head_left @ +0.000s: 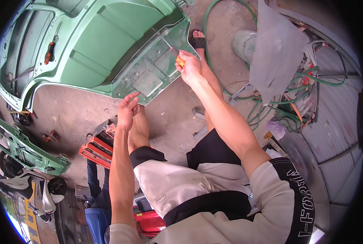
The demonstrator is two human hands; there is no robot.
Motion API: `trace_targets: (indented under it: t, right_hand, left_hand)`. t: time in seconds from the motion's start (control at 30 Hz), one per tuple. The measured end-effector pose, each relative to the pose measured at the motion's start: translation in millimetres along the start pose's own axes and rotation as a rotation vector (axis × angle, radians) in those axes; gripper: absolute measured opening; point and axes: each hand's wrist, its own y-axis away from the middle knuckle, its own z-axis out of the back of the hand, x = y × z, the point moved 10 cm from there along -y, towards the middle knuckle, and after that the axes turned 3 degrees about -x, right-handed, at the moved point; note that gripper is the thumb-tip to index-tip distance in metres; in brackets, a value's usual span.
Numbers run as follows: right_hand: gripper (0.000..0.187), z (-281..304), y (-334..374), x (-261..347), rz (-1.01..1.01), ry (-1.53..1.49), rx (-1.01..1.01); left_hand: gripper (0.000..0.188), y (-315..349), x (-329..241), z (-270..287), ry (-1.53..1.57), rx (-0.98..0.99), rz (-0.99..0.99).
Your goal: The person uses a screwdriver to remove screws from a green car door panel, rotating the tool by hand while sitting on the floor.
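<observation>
My right hand point(188, 68) is wrapped round the orange and dark handle of a screwdriver point(179, 57). Its thin metal shaft points up and left, with the tip over the flat lower part of a large green vehicle body panel point(151, 71). Beside that panel's near corner is my left hand point(128, 107), its fingers curled in close to the edge. Whether anything small is between those fingers cannot be made out. A second screwdriver point(49, 53), also orange and black, lies on the green frame at the far left.
A red toolbox point(97, 148) stands on the floor near my left forearm. Another green panel point(27, 150) lies at the left. Green hose point(204, 28) coils along the right, by a grey sheet point(277, 49) and a cylinder point(243, 45). A dark-clothed leg point(93, 179) shows lower left.
</observation>
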Motion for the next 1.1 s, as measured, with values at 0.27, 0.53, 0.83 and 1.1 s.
trace_targets:
  t: [0.27, 0.53, 0.83, 1.1]
  right_hand:
    - [0.035, -23, 55, 58, 0.992, 0.947, 0.026]
    - [0.038, -14, 11, -24, -0.537, -0.187, 0.442]
    - [0.045, -9, 11, -1, -0.163, 0.116, 0.319]
    - [0.037, -9, 23, 37, 0.594, 0.807, 0.205]
  left_hand:
    - [0.029, -59, -9, -13, 0.210, -0.247, -0.017]
    - [0.032, -169, -74, -128, 0.093, -0.207, -0.064]
    - [0.020, -204, -72, -129, 0.127, -0.309, -0.053]
    - [0.019, -203, -64, -135, 0.177, -0.257, -0.080]
